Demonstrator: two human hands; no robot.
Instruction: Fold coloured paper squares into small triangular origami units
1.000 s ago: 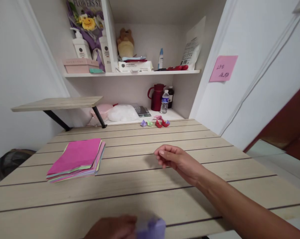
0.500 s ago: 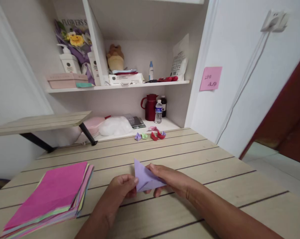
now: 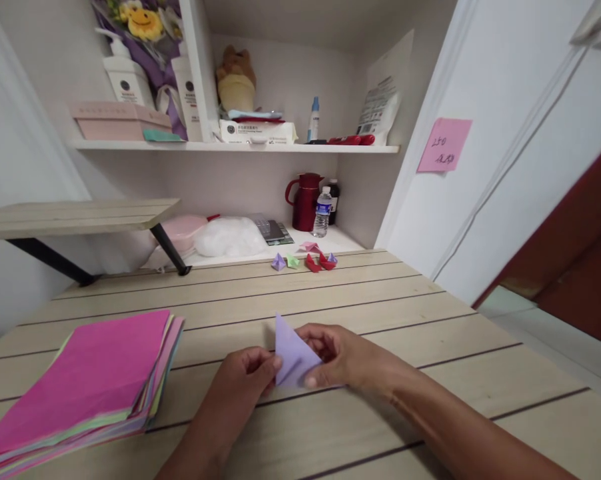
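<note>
A folded sheet of purple paper (image 3: 291, 353), roughly triangular with one point up, is held just above the wooden table (image 3: 370, 427). My left hand (image 3: 253, 370) pinches its left edge between thumb and fingers. On the right side, my right hand (image 3: 333, 357) grips the paper with the thumb on the near face and the fingers curled behind it; part of those fingers is hidden. A stack of coloured paper (image 3: 88, 373), bright pink on top, lies to the left of my hands.
Several small folded-paper pieces sit at the table's back, among them a purple one (image 3: 278, 262) and a red one (image 3: 312, 263). Behind them are a water bottle (image 3: 322, 213) and a red jug (image 3: 305, 203). A small raised shelf (image 3: 75, 217) stands at the left.
My right thumb has moved from the paper's upper edge down to its lower right front. My left hand keeps its pinch. The camera view has shifted and tilted down slightly.
</note>
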